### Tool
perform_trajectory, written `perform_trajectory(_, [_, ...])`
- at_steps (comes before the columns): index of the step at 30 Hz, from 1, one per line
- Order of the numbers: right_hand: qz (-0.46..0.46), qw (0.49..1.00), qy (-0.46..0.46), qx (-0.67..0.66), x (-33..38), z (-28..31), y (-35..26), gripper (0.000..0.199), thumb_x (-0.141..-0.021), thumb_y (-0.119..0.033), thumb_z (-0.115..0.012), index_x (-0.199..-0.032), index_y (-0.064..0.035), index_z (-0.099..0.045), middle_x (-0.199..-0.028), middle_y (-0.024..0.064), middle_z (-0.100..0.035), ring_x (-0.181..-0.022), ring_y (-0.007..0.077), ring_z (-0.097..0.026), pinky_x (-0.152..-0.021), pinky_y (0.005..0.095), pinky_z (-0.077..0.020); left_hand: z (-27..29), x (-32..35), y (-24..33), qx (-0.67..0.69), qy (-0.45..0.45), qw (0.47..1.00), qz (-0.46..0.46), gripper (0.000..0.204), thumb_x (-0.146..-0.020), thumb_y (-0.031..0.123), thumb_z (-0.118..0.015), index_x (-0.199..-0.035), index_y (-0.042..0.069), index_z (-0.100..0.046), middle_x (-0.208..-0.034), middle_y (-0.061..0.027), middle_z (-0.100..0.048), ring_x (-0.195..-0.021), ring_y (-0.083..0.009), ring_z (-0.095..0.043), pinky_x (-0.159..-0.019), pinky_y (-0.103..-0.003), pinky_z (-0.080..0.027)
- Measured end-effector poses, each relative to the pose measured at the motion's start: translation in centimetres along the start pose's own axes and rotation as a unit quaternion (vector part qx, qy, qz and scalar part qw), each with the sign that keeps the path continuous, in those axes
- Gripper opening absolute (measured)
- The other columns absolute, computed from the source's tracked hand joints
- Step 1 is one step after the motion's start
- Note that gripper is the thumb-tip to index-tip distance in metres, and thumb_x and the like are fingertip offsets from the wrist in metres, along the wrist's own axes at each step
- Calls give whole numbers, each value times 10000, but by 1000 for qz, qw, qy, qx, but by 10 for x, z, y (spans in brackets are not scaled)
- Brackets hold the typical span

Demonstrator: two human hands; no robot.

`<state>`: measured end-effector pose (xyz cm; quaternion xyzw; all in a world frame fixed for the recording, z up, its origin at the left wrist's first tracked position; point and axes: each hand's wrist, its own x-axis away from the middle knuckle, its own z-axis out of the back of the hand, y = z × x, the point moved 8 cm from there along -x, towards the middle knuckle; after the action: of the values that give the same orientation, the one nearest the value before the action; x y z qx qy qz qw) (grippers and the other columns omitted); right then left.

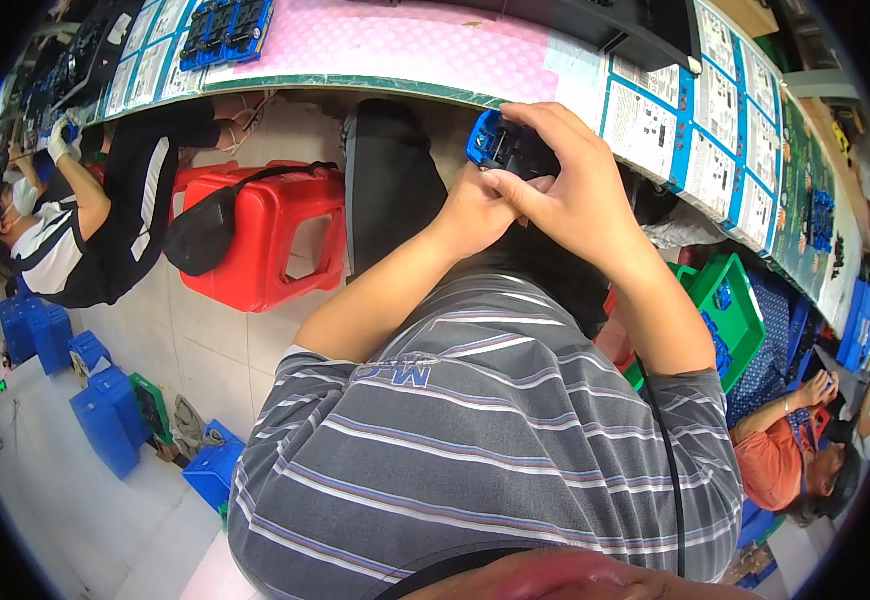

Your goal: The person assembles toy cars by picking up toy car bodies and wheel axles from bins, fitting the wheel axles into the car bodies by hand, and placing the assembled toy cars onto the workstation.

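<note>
A small blue-and-black plastic piece [488, 140], perhaps part of a toy car, is held up just in front of the bench edge. My right hand [580, 180] curls around its far and right sides, thumb lying along the near side. From below, my left hand [477, 212] meets it with closed fingers. The two hands touch each other, and the right one hides part of the left fingers and of the piece's right end.
The bench [385, 42] runs across ahead, with printed sheets at right and a blue tray of black parts [227, 32] at far left. Red stools [277, 240] stand left. A green crate [730, 315] with blue parts is at right. Co-workers sit on both sides.
</note>
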<state>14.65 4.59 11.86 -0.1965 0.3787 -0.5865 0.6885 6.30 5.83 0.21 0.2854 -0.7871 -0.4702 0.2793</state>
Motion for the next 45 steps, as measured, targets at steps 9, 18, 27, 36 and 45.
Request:
perform_trajectory(9, [37, 998, 39, 13, 6, 15, -6, 463, -712, -107, -828, -1123, 11, -649, -1088, 158, -654, -983, 277, -647, -856, 334, -521, 14, 6, 5, 48, -33, 997, -44, 412, -929, 184, -707, -1277, 62, -525, -919, -26, -651, -719, -88, -629, -599, -233, -521])
perform_trajectory(18, [-38, 946, 229, 228, 27, 72, 135, 98, -853, -76, -712, -837, 10, -668, -843, 135, -658, -755, 271, -644, -699, 332, -511, 106, 15, 28, 62, 78, 989, -107, 486, -960, 180, -665, -1347, 48, -402, -1208, -87, -603, -1010, -160, -642, -753, -305, -578])
perform_trajectory(27, [-77, 927, 206, 303, 26, 64, 144, 70, -820, -97, -680, -863, -55, -644, -875, 87, -626, -803, 290, -611, -737, 396, -453, 267, 54, 139, -10, 289, 943, -165, 427, -955, 128, -652, -1319, 53, -442, -1155, -88, -627, -969, -185, -662, -775, -341, -587])
perform_trajectory(36, [-101, 923, 194, 316, 24, 63, 145, 83, -822, -107, -668, -881, -59, -636, -897, 80, -618, -824, 283, -603, -767, 396, -440, 467, 43, 259, -168, 501, 834, -159, 542, -923, 190, -719, -1353, -63, -507, -767, 12, -563, -584, -72, -458, -522, -231, -388])
perform_trajectory(45, [-104, 921, 205, 313, 21, 65, 139, 66, -807, -86, -658, -860, -60, -627, -874, 86, -608, -813, 295, -592, -761, 396, -441, 568, -39, 254, -275, 486, 829, -24, 413, -914, 283, -714, -1177, -34, -691, -1129, -131, -705, -1001, -231, -648, -906, -340, -479])
